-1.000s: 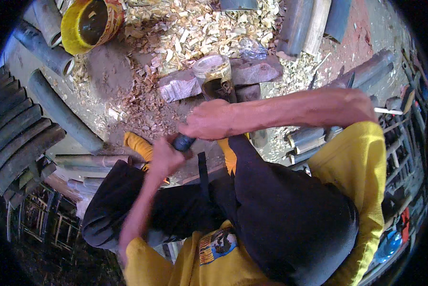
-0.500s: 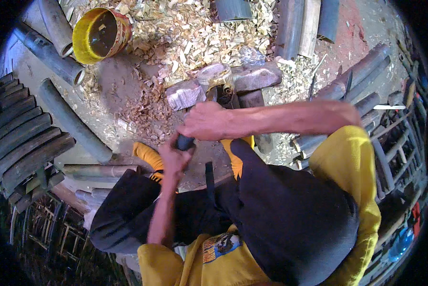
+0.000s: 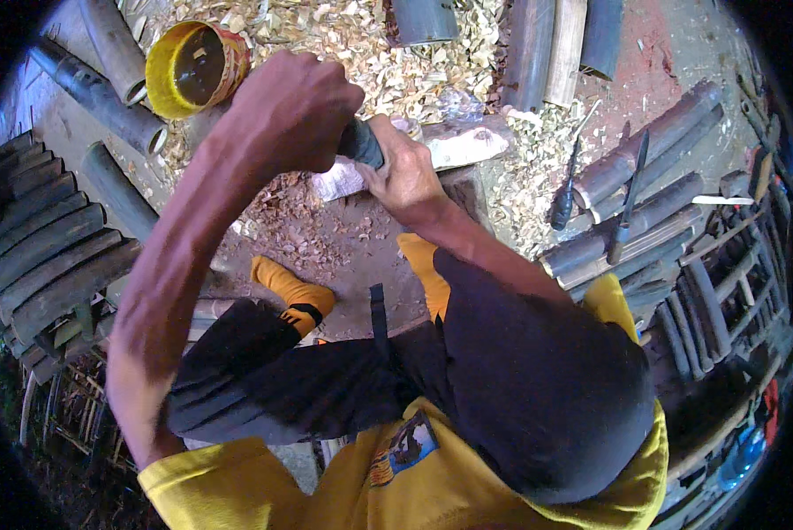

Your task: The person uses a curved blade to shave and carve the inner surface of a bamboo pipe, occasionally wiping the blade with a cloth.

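Above the wood blocks, my left hand [image 3: 295,110] is closed in a fist around a dark, rounded piece [image 3: 359,144] that looks like bamboo. My right hand [image 3: 407,172] grips the other end of it, the thumb and fingers wrapped about it. Most of the piece is hidden by the hands, so its full shape does not show. Just below the left fist is a pale-lit wood block [image 3: 333,183]. A second block [image 3: 472,146] lies beyond my right hand.
Wood shavings [image 3: 326,35] cover the ground ahead. A yellow bucket [image 3: 160,71] stands at the far left. Bamboo lengths [image 3: 538,53] lie around, with stacked pieces [image 3: 52,256] at left. At right are a thin pointed tool [image 3: 562,203] and a long-bladed tool [image 3: 628,199].
My left hand has swung forward, away from my body, carrying the dark piece. My right hand has drawn back to the right and now grips it too. The tools at right are uncovered.
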`<state>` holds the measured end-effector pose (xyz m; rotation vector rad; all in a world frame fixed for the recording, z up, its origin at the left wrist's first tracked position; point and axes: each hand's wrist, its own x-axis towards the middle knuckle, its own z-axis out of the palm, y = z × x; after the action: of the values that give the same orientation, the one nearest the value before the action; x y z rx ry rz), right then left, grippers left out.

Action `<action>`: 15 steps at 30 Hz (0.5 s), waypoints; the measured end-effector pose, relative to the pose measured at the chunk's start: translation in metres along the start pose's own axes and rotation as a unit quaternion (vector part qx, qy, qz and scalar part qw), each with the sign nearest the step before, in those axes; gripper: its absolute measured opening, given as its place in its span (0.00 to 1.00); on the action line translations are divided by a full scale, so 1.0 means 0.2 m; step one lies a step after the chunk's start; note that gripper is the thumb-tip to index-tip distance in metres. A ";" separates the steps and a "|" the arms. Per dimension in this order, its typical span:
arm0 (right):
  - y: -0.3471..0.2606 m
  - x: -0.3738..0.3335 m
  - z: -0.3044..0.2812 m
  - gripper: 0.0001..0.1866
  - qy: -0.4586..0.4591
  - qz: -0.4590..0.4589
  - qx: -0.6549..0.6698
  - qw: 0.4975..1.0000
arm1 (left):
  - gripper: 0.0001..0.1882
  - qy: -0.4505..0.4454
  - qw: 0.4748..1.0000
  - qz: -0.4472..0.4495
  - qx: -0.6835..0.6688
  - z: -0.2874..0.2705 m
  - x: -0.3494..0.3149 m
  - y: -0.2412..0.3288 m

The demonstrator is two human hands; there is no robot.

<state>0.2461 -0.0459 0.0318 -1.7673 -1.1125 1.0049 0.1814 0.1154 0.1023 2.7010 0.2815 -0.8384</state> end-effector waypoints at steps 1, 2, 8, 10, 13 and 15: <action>0.02 0.00 0.01 0.13 0.065 -0.068 -0.024 0.995 | 0.06 0.005 1.000 0.005 0.005 0.00 0.03 0.00; 0.05 -0.01 0.02 0.13 -0.008 -0.117 -0.109 0.987 | 0.08 0.134 0.990 -0.022 -0.028 0.12 -0.08 0.02; 0.00 -0.03 0.08 0.12 -0.386 -0.209 -0.218 0.871 | 0.24 0.120 0.779 -0.370 -0.491 0.89 -0.54 0.45; -0.05 0.06 0.04 0.14 -0.378 -0.108 -0.185 0.901 | 0.23 0.041 0.825 -0.353 -0.440 0.58 -0.48 0.25; -0.05 0.06 -0.03 0.17 -0.300 -0.036 -0.124 0.945 | 0.15 0.012 0.933 -0.239 -0.268 0.30 -0.33 0.10; -0.05 0.04 -0.05 0.20 -0.232 -0.028 -0.075 0.969 | 0.11 0.007 0.974 -0.172 -0.145 0.19 -0.24 0.04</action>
<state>0.2548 -0.0369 0.0421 -1.6466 -1.5520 1.3742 0.1254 0.0901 0.1015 2.4178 0.8256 -0.7946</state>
